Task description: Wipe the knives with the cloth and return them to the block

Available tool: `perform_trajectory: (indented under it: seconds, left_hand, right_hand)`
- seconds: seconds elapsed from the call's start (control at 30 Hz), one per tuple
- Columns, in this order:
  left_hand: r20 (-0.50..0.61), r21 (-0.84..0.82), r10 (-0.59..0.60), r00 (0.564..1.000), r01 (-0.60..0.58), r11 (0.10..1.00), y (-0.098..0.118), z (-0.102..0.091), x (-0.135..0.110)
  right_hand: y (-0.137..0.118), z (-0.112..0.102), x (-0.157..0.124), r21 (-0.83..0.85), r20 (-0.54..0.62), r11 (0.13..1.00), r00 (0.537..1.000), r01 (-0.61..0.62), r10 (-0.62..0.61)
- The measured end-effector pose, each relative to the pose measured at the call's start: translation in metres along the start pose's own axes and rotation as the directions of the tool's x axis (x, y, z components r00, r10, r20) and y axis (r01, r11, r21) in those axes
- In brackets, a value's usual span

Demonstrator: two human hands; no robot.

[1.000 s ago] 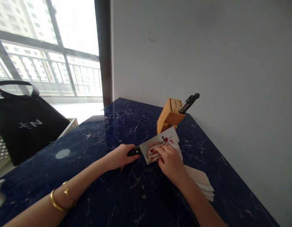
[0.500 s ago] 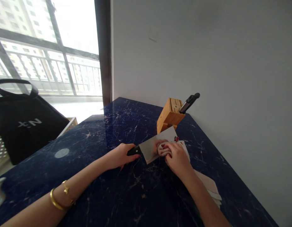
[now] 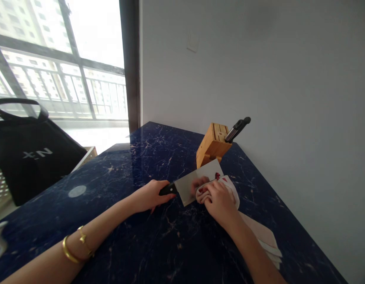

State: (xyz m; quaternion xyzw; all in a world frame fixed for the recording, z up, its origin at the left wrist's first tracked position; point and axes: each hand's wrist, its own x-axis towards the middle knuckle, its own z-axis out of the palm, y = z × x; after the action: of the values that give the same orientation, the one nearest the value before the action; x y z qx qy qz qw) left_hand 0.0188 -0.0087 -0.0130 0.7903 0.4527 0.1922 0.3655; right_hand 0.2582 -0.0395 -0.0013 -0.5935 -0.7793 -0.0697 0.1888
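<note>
My left hand (image 3: 151, 195) is closed round the black handle of a cleaver (image 3: 191, 183), whose broad steel blade lies tilted over the dark blue marble counter (image 3: 141, 165). Pressed against the right half of that blade is a folded pale cloth (image 3: 229, 189), gripped by my right hand (image 3: 219, 201). The blade mirrors the cloth and my fingers. A gold bangle sits on my left wrist.
A wooden knife block (image 3: 212, 148) with one black-handled knife (image 3: 237, 129) stands just behind the cleaver, near the grey wall. More folded pale cloths (image 3: 267, 242) lie under my right forearm. A black tote bag (image 3: 28, 150) sits off the counter at the left, by the window.
My right hand and the cloth slid right along the blade towards its far end, then drew back a little. The left hand and the cleaver stayed put.
</note>
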Motion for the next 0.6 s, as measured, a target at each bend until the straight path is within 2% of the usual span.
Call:
perform_trajectory:
  seconds: [0.1, 0.3, 0.37, 0.5, 0.6]
  left_hand:
    - [-0.003, -0.007, 0.004, 1.0, -0.004, 1.0, 0.0, 0.0, 0.0]
    - [0.004, -0.008, -0.002, 1.0, 0.002, 1.0, 0.001, 0.0, -0.001]
    - [0.006, -0.01, -0.005, 1.0, 0.005, 1.0, 0.002, 0.0, -0.001]
    - [-0.01, -0.008, -0.008, 1.0, 0.008, 1.0, 0.003, -0.001, -0.001]
    - [-0.007, -0.003, 0.0, 1.0, 0.0, 1.0, 0.004, -0.001, -0.002]
  right_hand:
    - [-0.008, 0.001, -0.001, 0.0, 0.023, 0.997, 0.996, 0.083, -0.083]
    - [0.003, 0.002, 0.002, -0.034, -0.094, 0.989, 0.986, -0.142, 0.138]
    - [0.001, 0.003, 0.002, -0.022, -0.073, 0.994, 0.992, -0.105, 0.103]
    - [-0.009, 0.002, 0.0, 0.006, 0.017, 0.999, 0.998, 0.053, -0.053]
    - [-0.003, 0.0, 0.002, 0.017, 0.0, 1.0, 1.0, 0.006, -0.006]
